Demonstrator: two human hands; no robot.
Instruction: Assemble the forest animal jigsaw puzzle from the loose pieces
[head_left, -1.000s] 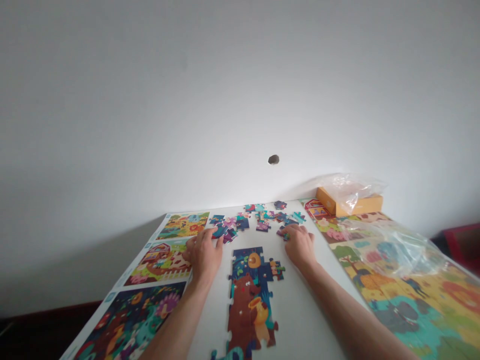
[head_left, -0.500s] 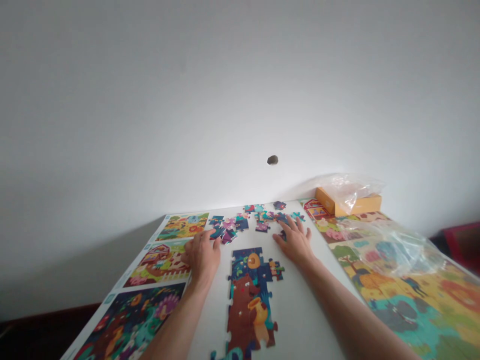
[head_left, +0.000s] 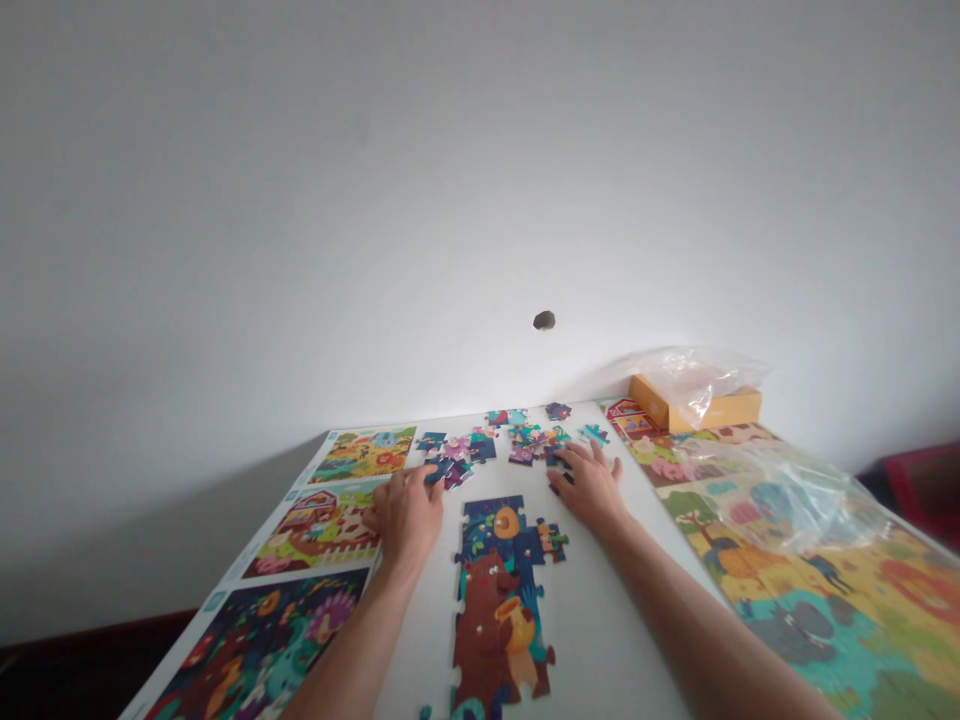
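Head view: loose jigsaw pieces [head_left: 481,447] are scattered at centre frame, a dark blue piece [head_left: 448,473] is covered by the left hand [head_left: 405,518], its grip untellable, the right hand [head_left: 591,487] is held open beside the pieces, and an assembled bear section [head_left: 499,610] is laid lengthwise below, between both hands.

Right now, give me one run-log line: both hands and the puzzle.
left hand: fingers on loose puzzle pieces | right hand: fingers spread, at dark puzzle piece | assembled bear section: flat on table
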